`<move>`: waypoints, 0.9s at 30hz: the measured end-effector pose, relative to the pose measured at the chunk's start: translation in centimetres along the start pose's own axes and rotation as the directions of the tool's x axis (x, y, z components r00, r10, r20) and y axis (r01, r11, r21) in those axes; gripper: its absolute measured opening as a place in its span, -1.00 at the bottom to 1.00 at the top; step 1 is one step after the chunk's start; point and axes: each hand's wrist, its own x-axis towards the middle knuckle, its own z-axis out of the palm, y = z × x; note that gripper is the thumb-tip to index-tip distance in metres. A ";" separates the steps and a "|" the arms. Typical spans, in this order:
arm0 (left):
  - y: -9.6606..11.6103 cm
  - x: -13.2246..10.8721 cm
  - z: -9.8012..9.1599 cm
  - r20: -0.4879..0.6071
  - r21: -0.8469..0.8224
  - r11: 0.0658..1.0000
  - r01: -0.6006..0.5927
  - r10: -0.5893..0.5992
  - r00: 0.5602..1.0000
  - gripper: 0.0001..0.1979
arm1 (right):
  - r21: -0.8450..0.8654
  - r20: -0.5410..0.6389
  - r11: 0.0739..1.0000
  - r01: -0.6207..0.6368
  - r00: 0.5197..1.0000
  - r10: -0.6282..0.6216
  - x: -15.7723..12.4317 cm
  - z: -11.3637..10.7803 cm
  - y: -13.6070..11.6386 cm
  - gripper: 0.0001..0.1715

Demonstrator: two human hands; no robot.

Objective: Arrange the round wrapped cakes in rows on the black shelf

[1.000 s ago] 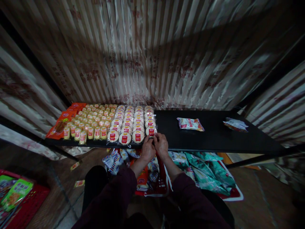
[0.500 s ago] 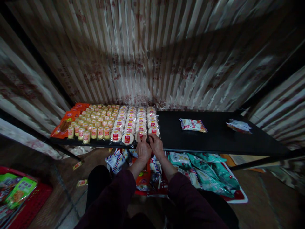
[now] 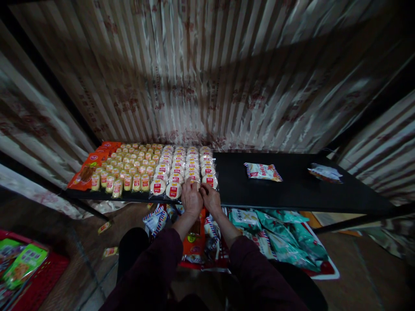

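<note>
Wrapped round white crackers point(image 3: 173, 190) with red labels lean in overlapping columns along the front of the black shelf point(image 3: 259, 194). At the front of the third column, my left hand point(image 3: 192, 199) is closed on a wrapped cracker point(image 3: 193, 180), its fingers covering most of it. My right hand point(image 3: 211, 199) is closed at the same cracker's right side, fingertips pinched at the wrapper. Both hands meet at the shelf's front edge, below the rightmost column of crackers point(image 3: 210, 180).
Left of the crackers stand rows of small yellow wrapped snacks point(image 3: 128, 182) and orange packets point(image 3: 84, 172). A white packet point(image 3: 263, 171) and another packet point(image 3: 325, 172) lie on the right. Below are bagged snacks point(image 3: 292, 237) and a red basket point(image 3: 48, 272).
My left hand has turned slightly, its fingers drawing in over the front cracker. My right hand has shifted slightly left. The camera has tilted a little.
</note>
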 end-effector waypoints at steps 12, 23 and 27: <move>-1.4 2.9 1.7 -0.011 0.084 0.990 -0.111 0.112 0.994 -0.55 | -0.025 -0.087 0.998 0.063 0.994 -0.065 0.5 0.3 -0.4 -0.65; -1.2 7.2 1.9 0.025 0.106 0.981 -0.162 0.161 0.987 -0.52 | -0.403 -0.132 0.886 0.228 0.944 -0.303 4.8 -0.7 0.0 -0.59; -0.8 8.7 2.5 0.076 0.089 0.987 -0.132 0.125 0.989 -0.50 | -0.496 -0.077 0.840 0.222 0.952 -0.297 6.2 -1.0 0.2 -0.53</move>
